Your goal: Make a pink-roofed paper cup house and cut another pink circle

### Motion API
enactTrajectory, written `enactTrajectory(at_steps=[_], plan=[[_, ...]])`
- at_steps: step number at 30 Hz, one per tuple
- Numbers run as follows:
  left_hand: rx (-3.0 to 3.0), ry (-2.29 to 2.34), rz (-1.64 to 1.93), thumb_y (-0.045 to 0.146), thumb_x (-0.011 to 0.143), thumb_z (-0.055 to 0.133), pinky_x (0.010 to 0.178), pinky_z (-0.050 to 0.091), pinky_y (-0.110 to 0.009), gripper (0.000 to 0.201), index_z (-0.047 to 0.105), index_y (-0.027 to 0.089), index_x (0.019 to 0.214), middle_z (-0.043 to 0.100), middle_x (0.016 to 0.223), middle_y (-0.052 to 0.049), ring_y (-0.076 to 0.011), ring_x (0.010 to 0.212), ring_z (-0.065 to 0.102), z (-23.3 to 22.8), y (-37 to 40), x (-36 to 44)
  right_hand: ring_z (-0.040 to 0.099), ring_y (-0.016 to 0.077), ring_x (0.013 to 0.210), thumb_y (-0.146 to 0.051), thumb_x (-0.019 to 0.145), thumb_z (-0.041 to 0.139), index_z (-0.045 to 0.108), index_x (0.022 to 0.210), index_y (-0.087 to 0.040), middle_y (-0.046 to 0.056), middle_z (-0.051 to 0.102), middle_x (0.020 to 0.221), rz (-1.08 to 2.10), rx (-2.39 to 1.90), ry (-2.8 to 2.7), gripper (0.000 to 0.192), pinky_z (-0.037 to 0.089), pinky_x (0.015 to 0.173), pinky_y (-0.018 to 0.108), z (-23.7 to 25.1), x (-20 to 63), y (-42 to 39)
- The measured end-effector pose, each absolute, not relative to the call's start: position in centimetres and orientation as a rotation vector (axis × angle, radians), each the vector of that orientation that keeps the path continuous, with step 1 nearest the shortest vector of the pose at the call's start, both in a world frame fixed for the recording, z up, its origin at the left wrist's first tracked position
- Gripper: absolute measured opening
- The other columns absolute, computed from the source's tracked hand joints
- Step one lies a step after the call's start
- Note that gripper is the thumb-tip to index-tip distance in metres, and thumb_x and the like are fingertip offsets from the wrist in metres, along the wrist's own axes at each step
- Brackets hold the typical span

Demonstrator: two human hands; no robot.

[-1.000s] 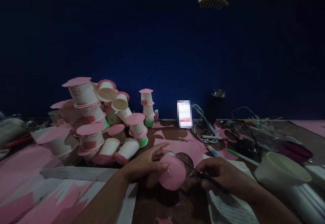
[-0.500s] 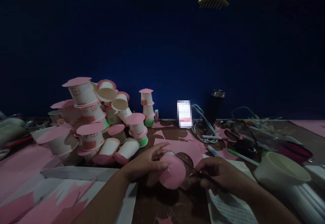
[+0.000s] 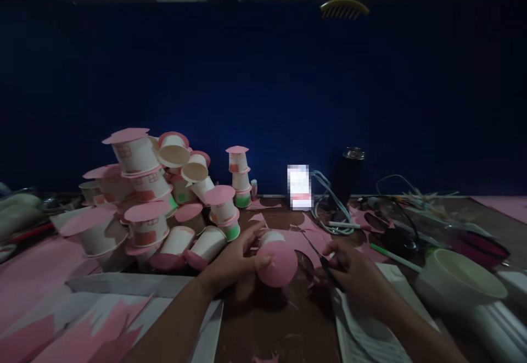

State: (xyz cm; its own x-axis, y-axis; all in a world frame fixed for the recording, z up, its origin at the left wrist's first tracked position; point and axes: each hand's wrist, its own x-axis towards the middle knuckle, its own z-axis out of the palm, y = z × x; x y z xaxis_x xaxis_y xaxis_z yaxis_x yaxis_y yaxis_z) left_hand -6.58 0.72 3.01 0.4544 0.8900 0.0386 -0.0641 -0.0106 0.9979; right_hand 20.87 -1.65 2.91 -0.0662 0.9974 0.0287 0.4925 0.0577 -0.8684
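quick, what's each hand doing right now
Left hand: closed on the paper cup with a pink disc.
Right hand: closed on the scissors.

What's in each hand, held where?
Left hand grips a paper cup by its side wall, pink disc facing the camera. Right hand holds scissors at the handles.

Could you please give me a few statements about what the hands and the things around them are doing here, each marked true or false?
1. The left hand holds a paper cup with a pink disc on its base. True.
2. The right hand holds a green marker. False: it holds scissors; the marker lies on the table.
3. A heap of pink-topped cups sits left of the hands. True.
4. The white bowl is stacked on that heap. False: it stands apart, at the right.
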Motion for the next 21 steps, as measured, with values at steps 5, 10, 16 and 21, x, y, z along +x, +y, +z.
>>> enactTrajectory(at_steps=[5,10,16,21], plan=[[1.361,0.811,0.992,0.031,0.074,0.074,0.11,0.031,-0.042,0.082,0.033,0.023,0.144,0.036,0.151,-0.011,-0.0295,0.136,0.035,3.7,0.4,-6.3,0.042,0.0117,0.05,-0.043,0.069,0.07,0.038,0.064,-0.024,-0.009,0.045,0.052,0.493,-1.695,-1.771,0.038,0.028,0.048,0.023,2.1,21.8,-1.3],[1.288,0.781,1.036,0.028,0.076,0.073,0.112,0.029,-0.043,0.079,0.034,0.026,0.145,0.036,0.151,-0.01,-0.0293,0.137,0.034,3.5,0.5,-6.3,0.041,0.0121,0.047,-0.04,0.075,0.061,0.034,0.055,-0.024,-0.007,0.042,0.048,0.37,-1.786,-1.846,0.038,0.026,0.049,0.024,2.1,22.2,-1.1],[1.067,0.728,1.086,0.028,0.076,0.073,0.111,0.031,-0.043,0.074,0.039,0.026,0.142,0.04,0.149,-0.009,-0.0309,0.134,0.039,3.4,0.3,-5.9,0.045,0.0133,0.048,-0.034,0.072,0.059,0.035,0.053,-0.024,-0.006,0.046,0.047,0.41,-1.813,-1.808,0.031,0.026,0.049,0.024,2.5,22.0,-1.1],[0.925,0.71,1.139,0.028,0.074,0.075,0.108,0.035,-0.04,0.079,0.036,0.026,0.144,0.049,0.142,-0.011,-0.029,0.128,0.047,3.8,0.0,-5.6,0.042,0.0125,0.046,-0.04,0.072,0.06,0.033,0.051,-0.024,-0.006,0.044,0.044,0.499,-1.809,-1.797,0.038,0.026,0.047,0.024,2.7,21.8,-1.3]])
